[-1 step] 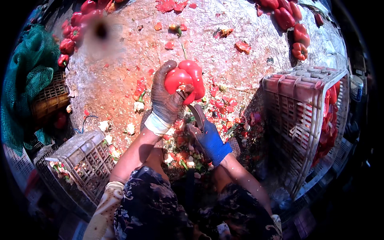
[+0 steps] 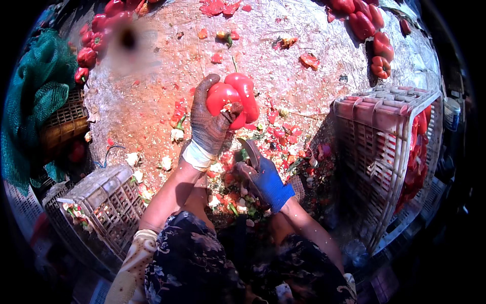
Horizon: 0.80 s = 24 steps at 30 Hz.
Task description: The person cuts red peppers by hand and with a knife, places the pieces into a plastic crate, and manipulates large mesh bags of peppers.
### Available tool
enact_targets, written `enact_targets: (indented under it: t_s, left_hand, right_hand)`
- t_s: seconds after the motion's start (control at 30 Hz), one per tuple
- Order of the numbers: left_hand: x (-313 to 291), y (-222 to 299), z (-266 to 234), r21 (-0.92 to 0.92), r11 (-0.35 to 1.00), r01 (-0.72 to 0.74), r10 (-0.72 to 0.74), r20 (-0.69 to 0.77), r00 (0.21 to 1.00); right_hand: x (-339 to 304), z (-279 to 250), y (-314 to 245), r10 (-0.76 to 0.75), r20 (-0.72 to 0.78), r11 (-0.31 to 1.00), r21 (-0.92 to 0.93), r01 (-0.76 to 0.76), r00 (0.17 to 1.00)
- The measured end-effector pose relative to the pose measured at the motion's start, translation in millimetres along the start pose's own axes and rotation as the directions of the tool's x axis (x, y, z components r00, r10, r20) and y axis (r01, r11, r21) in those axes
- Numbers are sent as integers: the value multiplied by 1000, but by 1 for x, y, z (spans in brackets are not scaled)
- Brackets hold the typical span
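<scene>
My left hand [image 2: 209, 123], in a stained grey-brown glove with a white cuff, is closed round a red bell pepper [image 2: 245, 91]. A thin green stem tip sticks up behind the pepper, and a torn patch with pale bits shows on its near side. My right hand [image 2: 268, 183], in a blue glove with dark, worn fingers, grips a short curved knife [image 2: 250, 150]. The blade points up, just below the pepper and apart from it. The knife's handle is hidden in my fist. Pepper scraps [image 2: 283, 133], seeds and cut cores lie under both hands.
A dirty white plastic crate [image 2: 372, 137] holding red peppers lies tipped at the right. Another crate [image 2: 109, 195] with scraps stands at the lower left, below green netting [image 2: 38, 111]. Whole red peppers line the far left [image 2: 87, 58] and far right [image 2: 361, 25] of the stained sheet.
The knife blade has drawn slightly away from the pepper. My left hand, with the pepper in it, has shifted a little up and left.
</scene>
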<state>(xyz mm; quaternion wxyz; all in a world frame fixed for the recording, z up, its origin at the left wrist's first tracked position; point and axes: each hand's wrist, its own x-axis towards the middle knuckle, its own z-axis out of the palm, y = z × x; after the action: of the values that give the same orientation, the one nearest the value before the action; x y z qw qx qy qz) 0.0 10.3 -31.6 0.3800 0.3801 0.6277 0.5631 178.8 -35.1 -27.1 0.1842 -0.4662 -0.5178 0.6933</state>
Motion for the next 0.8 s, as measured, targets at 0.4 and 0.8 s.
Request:
enact_targets:
  t_s: [0.4, 0.8]
  left_hand:
    - [-16, 28, -7, 92, 979, 184, -203, 276, 939]
    - [-29, 21, -7, -608, 516, 603, -422, 432, 797]
  right_hand:
    - [38, -40, -45, -140, 52, 972, 199, 127, 989]
    - [3, -54, -32, 224, 181, 718, 635, -287, 958]
